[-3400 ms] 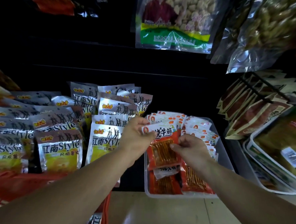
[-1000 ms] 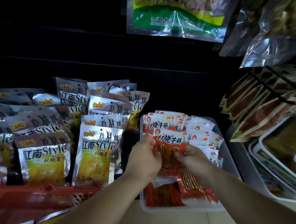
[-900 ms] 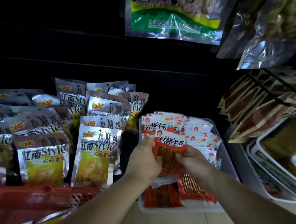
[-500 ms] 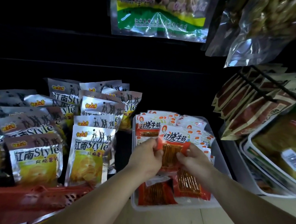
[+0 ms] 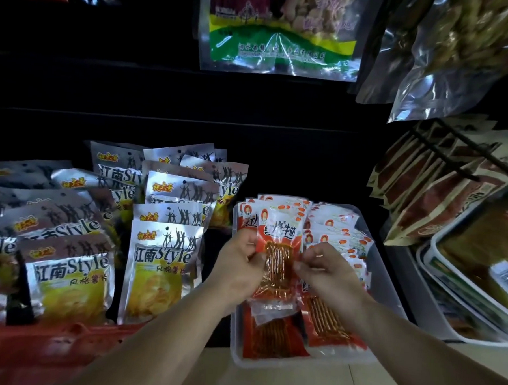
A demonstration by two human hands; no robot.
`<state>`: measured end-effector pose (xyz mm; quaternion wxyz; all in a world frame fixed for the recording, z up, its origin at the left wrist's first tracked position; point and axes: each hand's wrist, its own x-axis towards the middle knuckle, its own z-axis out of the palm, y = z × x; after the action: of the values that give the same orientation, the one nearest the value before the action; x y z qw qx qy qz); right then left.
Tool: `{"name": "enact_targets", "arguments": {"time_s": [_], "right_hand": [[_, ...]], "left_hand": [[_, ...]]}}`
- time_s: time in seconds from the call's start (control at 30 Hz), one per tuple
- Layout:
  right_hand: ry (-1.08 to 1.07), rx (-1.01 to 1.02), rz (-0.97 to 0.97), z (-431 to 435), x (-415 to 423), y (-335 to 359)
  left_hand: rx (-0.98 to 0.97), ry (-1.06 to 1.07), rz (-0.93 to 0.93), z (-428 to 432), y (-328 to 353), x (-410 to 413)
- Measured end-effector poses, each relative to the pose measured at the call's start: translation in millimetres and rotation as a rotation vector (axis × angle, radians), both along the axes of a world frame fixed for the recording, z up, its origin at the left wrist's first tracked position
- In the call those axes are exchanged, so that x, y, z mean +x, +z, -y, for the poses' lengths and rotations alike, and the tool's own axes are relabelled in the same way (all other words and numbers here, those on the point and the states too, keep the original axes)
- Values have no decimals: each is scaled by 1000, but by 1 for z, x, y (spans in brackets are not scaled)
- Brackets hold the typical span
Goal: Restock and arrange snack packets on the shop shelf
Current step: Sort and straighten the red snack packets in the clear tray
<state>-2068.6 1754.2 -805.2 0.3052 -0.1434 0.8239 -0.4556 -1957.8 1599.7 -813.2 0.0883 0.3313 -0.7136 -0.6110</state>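
Dim, glary foil, warped edges

Red basket (image 5: 47, 355) lower left; pale tiled floor (image 5: 295, 384) beneath.

The red snack packet (image 5: 279, 254) between left hand (image 5: 240, 269) and right hand (image 5: 329, 274) is glossy plastic film (clear over its strips), the tray (image 5: 387, 296) under them smooth translucent plastic, the pouches (image 5: 161, 256) beside the left hand shiny silver foil.

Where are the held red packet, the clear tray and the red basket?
held red packet (image 5: 278, 260), head view, its see-through window.
clear tray (image 5: 384, 287), head view, its right wall.
red basket (image 5: 62, 338), head view, its top rim.
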Motion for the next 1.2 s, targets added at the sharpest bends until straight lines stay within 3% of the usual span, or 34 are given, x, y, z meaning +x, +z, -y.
{"name": "enact_targets", "arguments": {"time_s": [0.1,0.3,0.47,0.63,0.73,0.8,0.9,1.07,1.2], "right_hand": [[-34,-63,101,7,5,-4],[-44,-95,59,3,-1,-7],[21,-102,29,5,1,-2],[-66,-170,7,12,4,6],[-155,-256,75,13,1,10],[-102,-244,104,11,0,14],[54,-112,-17,8,2,15],[16,6,-247,12,9,7],[-96,-272,140,21,9,19]], "left_hand": [[33,-31,2,4,-4,0],[-2,-137,-9,8,-7,3],[85,-93,-52,6,-7,4],[152,-149,-23,14,-4,7],[127,-249,-32,14,-1,10],[90,-246,-53,10,-3,10],[42,-226,-82,4,-6,9],[-20,-244,-120,-6,-12,6],[-70,-265,-156,-6,-17,6]]}}
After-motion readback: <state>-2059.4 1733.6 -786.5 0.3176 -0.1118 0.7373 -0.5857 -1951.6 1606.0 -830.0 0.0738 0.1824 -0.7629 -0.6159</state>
